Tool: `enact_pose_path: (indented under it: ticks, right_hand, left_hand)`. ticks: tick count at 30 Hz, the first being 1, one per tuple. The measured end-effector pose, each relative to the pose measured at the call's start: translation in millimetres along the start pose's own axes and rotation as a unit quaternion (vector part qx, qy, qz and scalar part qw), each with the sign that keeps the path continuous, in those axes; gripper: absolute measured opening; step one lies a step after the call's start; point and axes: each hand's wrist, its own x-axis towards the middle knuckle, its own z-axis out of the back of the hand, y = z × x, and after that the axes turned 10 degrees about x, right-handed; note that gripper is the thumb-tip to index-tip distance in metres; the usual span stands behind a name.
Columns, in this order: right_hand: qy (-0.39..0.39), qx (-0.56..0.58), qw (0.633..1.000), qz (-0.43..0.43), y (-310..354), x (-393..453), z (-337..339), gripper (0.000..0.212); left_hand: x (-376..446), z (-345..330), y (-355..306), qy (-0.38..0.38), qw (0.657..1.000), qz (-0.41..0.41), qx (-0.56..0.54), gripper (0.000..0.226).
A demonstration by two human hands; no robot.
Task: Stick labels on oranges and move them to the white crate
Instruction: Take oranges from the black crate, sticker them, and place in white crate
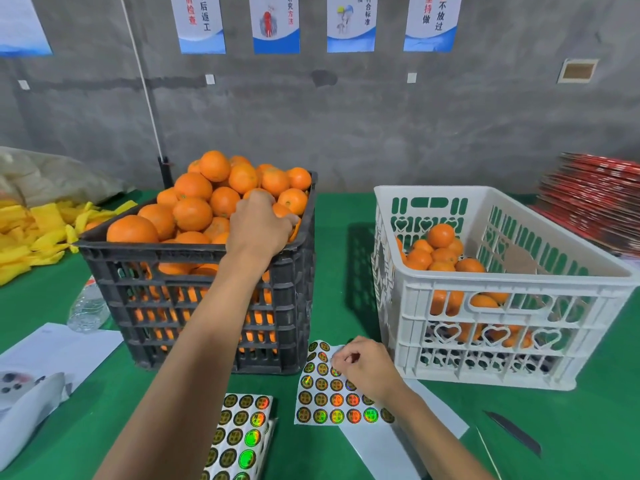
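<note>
A black crate (194, 258) heaped with oranges (192, 213) stands left of centre on the green table. My left hand (258, 225) reaches over its near rim and curls around an orange (282, 211) at the right side of the pile. A white crate (502, 289) on the right holds several oranges (440, 235) at its left end. In front of it lies a sheet of round holographic labels (329, 400). My right hand (363, 367) pinches a label at the sheet's upper right corner.
A second label sheet (242, 434) lies at the near edge. A knife (516, 433) rests on the table at the right. Yellow foam wraps (31, 233) pile up at the left, a plastic bottle (88, 306) and papers (52, 351) nearby. Red cartons (595, 199) stack at the far right.
</note>
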Motion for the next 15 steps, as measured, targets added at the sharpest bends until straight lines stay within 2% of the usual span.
enact_pose_path:
  ticks: [4, 7, 9, 12, 15]
  right_hand:
    - [0.006, 0.027, 0.997, -0.078, 8.6, 8.4, 4.9, 0.034]
    - [-0.101, 0.097, 0.986, -0.094, 31.9, 14.8, 9.3, 0.025]
    - [-0.179, 0.172, 0.967, -0.049, 68.3, 22.2, 15.9, 0.018]
    - [-0.249, 0.235, 0.938, 0.043, 136.9, 38.6, 26.6, 0.014]
    - [-0.328, 0.191, 0.914, 0.146, 191.5, 52.3, 36.1, 0.014]
  left_hand:
    - [-0.8, -0.7, -1.0, -0.006, 1.0, 0.001, -0.002, 0.035]
    - [-4.4, -1.1, -2.0, -0.016, 0.999, -0.006, -0.027, 0.044]
    - [-5.9, -0.2, -4.4, -0.022, 0.999, -0.006, -0.033, 0.059]
    - [-2.1, 0.3, -7.5, -0.035, 0.999, -0.011, -0.035, 0.064]
    - [0.0, 5.9, -13.0, -0.048, 0.997, 0.003, -0.063, 0.064]
